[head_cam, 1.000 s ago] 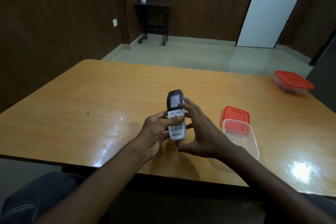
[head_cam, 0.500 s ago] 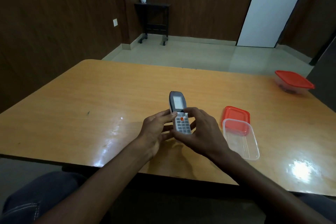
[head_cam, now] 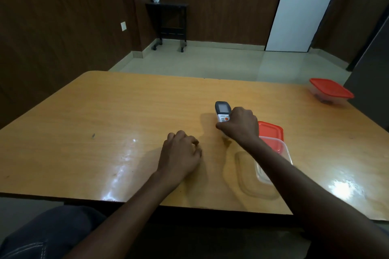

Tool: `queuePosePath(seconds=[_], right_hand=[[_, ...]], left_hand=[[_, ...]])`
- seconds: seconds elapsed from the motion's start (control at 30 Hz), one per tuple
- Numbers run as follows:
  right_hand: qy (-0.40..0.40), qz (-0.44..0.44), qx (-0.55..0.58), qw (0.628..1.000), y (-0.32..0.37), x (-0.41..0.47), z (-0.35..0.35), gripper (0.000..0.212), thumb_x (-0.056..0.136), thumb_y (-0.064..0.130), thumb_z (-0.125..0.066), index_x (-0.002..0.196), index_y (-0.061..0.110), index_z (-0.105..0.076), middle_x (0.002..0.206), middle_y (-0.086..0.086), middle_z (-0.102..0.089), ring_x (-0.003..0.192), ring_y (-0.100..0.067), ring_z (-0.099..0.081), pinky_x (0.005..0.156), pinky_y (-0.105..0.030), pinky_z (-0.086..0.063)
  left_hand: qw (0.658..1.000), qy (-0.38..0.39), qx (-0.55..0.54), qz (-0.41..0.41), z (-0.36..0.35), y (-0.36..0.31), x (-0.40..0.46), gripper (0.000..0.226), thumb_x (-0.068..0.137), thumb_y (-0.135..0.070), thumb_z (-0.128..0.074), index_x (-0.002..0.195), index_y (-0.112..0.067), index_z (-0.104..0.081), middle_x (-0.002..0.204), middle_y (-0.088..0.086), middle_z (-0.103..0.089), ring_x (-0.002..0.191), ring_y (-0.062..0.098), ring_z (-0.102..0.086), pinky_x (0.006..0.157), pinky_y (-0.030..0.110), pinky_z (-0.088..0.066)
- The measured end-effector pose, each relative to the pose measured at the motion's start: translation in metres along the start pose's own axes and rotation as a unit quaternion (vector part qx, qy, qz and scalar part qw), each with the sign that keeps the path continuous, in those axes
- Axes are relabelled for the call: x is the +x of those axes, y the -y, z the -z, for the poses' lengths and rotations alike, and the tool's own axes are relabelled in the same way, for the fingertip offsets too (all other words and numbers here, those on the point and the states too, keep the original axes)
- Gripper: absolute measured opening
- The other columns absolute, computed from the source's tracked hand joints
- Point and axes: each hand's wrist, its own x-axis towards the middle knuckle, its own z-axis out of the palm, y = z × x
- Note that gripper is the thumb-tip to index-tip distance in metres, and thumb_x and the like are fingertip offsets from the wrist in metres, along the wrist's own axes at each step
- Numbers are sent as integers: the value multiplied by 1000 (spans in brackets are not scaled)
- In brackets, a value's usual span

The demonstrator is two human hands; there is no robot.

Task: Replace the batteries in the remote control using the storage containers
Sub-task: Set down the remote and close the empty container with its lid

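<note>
The remote control (head_cam: 222,112) is gripped at its lower end by the right hand (head_cam: 240,126), face up and low over the desk (head_cam: 105,111), just beside an open clear container (head_cam: 273,157) and its red lid (head_cam: 270,132). The left hand (head_cam: 181,155) is rested loosely curled, holding nothing. A lidded container (head_cam: 330,92) is seen far right. The remote appears to be in the course of being set down; next, it is probably to be released.

Hidden and cut-off parts

Lower half of remote control (head_cam: 222,111) covered by right hand (head_cam: 240,126); hold or mere contact unclear. Clear container (head_cam: 282,151) and red lid (head_cam: 270,132) partly behind right forearm. Left hand (head_cam: 180,156) curled, fingers (head_cam: 194,143) tucked under. Far lidded container (head_cam: 330,92): dark contents too small to identify. Desk (head_cam: 105,122) cut at both sides.
</note>
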Motion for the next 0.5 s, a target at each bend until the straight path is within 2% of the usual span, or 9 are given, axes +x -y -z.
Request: queuePosePath(seconds=[0.1,0.27,0.4,0.5], right_hand=[[15,-27,-11,999,2,26,-8,43,75,36,-77,104,6,-66,104,-14,-69,87,-31,-62,65,-32,-43],[11,-52,-2,999,6,55,-16,47,78,33,-78,112,4,-64,112,-14,-68,92,-30,-61,67,-32,-40],[20,-63,11,998,7,65,-17,52,77,34,-79,117,6,-62,117,-13,-67,103,-31,-63,69,-32,-43],[31,-59,17,998,4,66,-14,54,75,39,-80,115,8,-62,108,-9,-64,101,-31,-62,70,-33,-45]], left_hand=[[1000,0,9,12,0,-3,6,34,96,-43,-53,120,-26,-70,121,-1,-58,117,23,-49,97,35,-45],[1000,3,22,18,0,-4,9,32,95,-44,-55,117,-26,-70,121,-1,-57,117,23,-49,95,37,-47],[1000,2,23,15,-1,-4,10,31,96,-44,-54,116,-26,-69,121,-2,-57,117,23,-49,94,36,-46],[1000,0,24,14,-1,-4,9,30,95,-44,-54,115,-27,-69,119,-1,-56,116,24,-49,95,37,-45]])
